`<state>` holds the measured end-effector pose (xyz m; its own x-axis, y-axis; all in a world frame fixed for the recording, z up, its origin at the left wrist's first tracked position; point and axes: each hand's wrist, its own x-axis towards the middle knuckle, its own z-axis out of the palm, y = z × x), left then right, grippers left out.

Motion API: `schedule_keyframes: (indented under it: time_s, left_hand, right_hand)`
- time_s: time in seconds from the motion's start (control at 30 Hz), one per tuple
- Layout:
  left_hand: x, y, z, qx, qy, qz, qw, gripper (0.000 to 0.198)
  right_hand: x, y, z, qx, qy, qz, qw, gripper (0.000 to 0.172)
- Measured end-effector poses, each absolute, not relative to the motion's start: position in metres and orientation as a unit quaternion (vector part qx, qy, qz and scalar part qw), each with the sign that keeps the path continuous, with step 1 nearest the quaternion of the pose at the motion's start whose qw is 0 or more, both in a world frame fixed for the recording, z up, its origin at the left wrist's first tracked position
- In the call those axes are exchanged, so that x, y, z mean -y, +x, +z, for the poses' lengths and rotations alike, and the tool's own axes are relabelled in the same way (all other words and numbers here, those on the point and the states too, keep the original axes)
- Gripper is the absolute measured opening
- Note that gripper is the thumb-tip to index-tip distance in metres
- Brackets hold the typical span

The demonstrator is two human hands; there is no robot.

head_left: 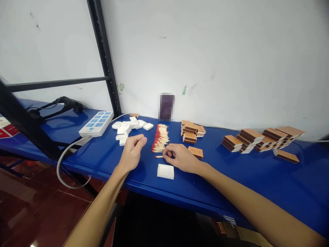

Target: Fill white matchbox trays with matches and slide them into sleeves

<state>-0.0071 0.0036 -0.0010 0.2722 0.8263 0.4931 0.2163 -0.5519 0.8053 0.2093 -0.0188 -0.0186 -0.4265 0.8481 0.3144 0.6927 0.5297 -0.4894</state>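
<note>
My right hand [181, 157] is closed, its thumb and fingertips pinching the end of a match [158, 156] whose red head points left. Just beyond it lies a long pile of red-headed matches [161, 139]. My left hand [133, 151] is held above the table, left of the pile, with its fingers curled in; whatever it may hold is hidden. Between my forearms sits a white matchbox tray [166, 171], near the front edge. An orange-brown matchbox [195, 152] lies partly behind my right hand.
White matchbox trays [124, 129] lie heaped behind my left hand. Small matchbox stacks [190, 128] stand by the wall, with larger stacks [250, 135] further right. A power strip [96, 123] and its cable are at left, beside a black shelf post [106, 58]. The blue table [218, 175] ends close by.
</note>
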Motion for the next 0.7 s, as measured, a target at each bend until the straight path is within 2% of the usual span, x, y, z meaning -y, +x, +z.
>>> schedule_keyframes:
  time_s: [0.23,0.33,0.43,0.7]
  left_hand:
    - [-0.008,-0.018,-0.001,-0.381,0.869,0.281,0.147,0.036]
    - [-0.009,-0.02,-0.006,-0.386,0.876,0.259,0.129,0.033]
    - [-0.007,-0.02,-0.01,-0.395,0.878,0.24,0.122,0.027]
    - [-0.007,-0.017,-0.012,-0.385,0.888,0.223,0.121,0.029]
  right_hand:
    - [0.02,0.208,-0.022,0.831,-0.461,0.127,0.286,0.012]
    - [0.019,0.208,-0.025,0.836,-0.454,0.113,0.286,0.016]
    - [0.019,0.208,-0.024,0.838,-0.451,0.111,0.287,0.011]
    - [0.019,0.209,-0.017,0.83,-0.459,0.153,0.277,0.007]
